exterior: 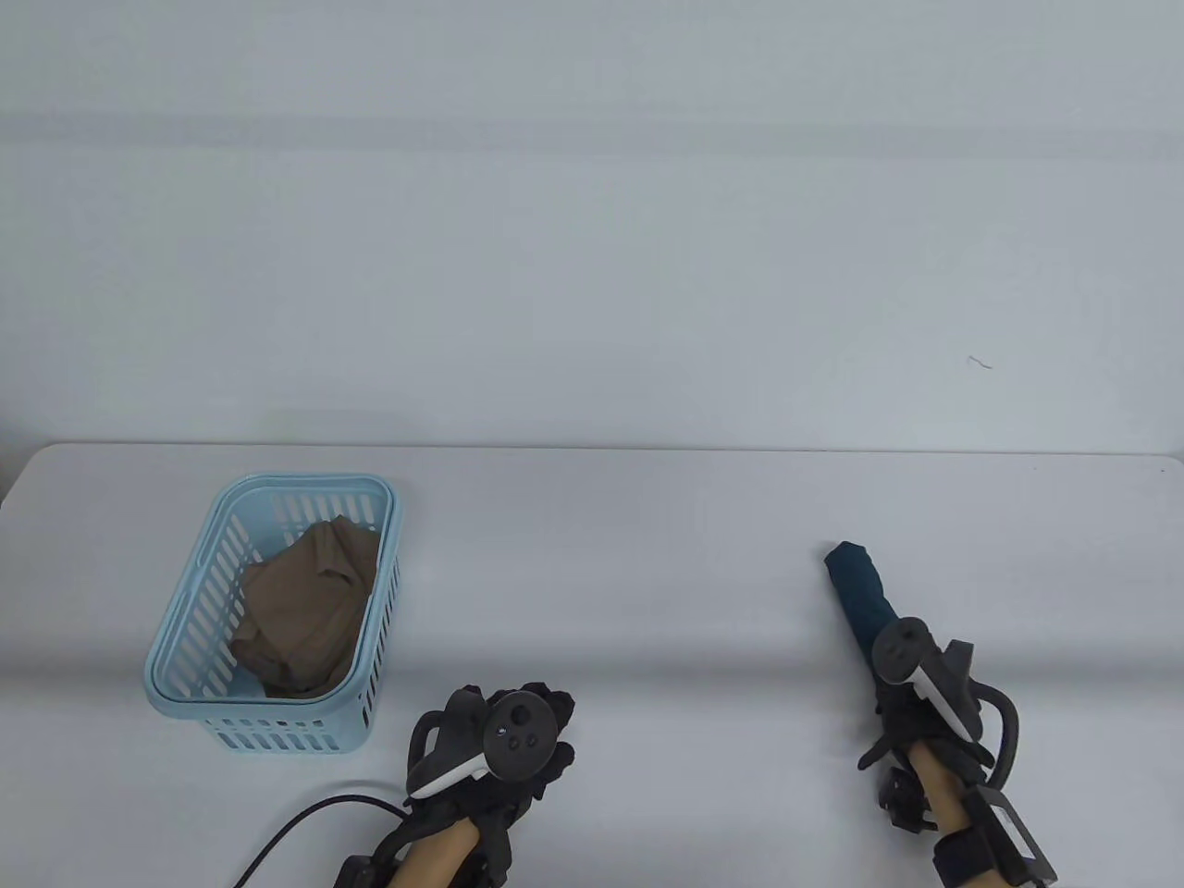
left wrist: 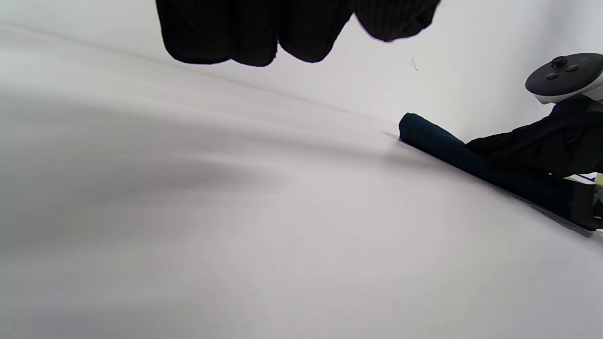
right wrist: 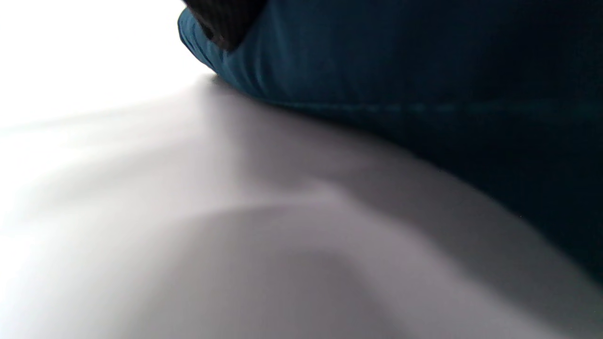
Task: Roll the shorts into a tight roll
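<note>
The dark teal shorts (exterior: 858, 587) lie rolled into a tight tube on the right of the white table, running away from me. My right hand (exterior: 899, 689) sits over the tube's near end, fingers curled round it. The left wrist view shows the rolled shorts (left wrist: 438, 141) from the side with the right hand (left wrist: 532, 150) wrapped over them. In the right wrist view the teal cloth (right wrist: 377, 70) fills the top, a gloved fingertip (right wrist: 226, 23) pressed on it. My left hand (exterior: 527, 717) rests near the front edge, holding nothing, its fingers (left wrist: 264, 33) loosely bent.
A light blue slotted basket (exterior: 305, 483) stands at the left with a crumpled brown garment (exterior: 305, 601) inside. A black cable (exterior: 296, 823) trails from my left wrist across the front of the table. The table's far edge (exterior: 592, 449) meets a pale wall.
</note>
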Demonstrator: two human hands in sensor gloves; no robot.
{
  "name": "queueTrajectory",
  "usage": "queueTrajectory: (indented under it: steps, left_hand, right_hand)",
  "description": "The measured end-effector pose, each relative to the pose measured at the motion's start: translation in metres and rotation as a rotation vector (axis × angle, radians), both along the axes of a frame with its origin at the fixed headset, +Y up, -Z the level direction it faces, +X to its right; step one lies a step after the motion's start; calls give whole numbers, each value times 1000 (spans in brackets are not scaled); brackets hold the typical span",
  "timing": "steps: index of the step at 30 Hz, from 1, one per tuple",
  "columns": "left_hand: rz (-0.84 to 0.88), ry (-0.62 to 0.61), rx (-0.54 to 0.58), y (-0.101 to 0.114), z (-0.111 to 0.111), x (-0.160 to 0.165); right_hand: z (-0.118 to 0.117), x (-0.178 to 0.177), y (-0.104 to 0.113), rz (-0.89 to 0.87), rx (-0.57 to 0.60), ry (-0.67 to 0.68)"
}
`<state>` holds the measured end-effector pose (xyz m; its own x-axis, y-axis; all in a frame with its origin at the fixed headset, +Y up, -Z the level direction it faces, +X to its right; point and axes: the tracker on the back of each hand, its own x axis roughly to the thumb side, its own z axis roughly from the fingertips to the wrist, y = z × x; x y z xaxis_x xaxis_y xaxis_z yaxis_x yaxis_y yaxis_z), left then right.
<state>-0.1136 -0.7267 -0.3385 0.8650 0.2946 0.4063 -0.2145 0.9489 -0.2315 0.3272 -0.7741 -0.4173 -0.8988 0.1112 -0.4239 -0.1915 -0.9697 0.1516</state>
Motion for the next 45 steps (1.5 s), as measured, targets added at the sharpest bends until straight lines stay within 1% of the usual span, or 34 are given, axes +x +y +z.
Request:
queueTrajectory:
  steps: [5,10,16,21,24,25,26,27,29,30,33,36,38,40,41,45]
  left_hand:
    - [-4,-1,-5,-1,0,0]
    - [-5,-1,-9,-1,0,1]
    - [-9,-2,-4,0,0,1]
    - [-1,-9,0,2,1,2]
    - [5,-16,7,4,2,4]
    - [7,-17,10,5,2,4]
    - [10,-20,14,6,3,5]
    - [12,-21,17,7,3,5]
    - [15,-21,26,10,5,6]
    - [16,-21,28,11,5,6]
    - [14,-23,43,14,7,7]
    - [1,-29,59,17,10,8]
    - [1,-30,61,18,11,8]
    - [2,-29,63,18,11,7]
    - [2,-29,63,18,11,7]
    - [0,-28,62,18,11,6]
  right_hand:
    - [1,25,0,2,0,-73]
    - [0,40,-1,18,-3,-125]
    - [-1,45,-1,18,6,-169]
    - [-2,46,-1,2,7,-172]
    - [-1,48,7,-69,-10,-168]
    - [0,48,12,-79,5,-176]
    - [2,47,25,-83,67,-198]
    - [2,45,30,-86,93,-198]
    - [6,35,56,-98,199,-153]
    - [7,29,67,-95,231,-120]
    - [18,-1,106,-72,340,29]
    - [35,-35,133,-114,409,181]
    - [46,-55,140,-137,425,272]
    - [58,-74,141,-129,445,359]
    - [64,-84,139,-118,448,412]
    - [84,-115,125,-118,438,528]
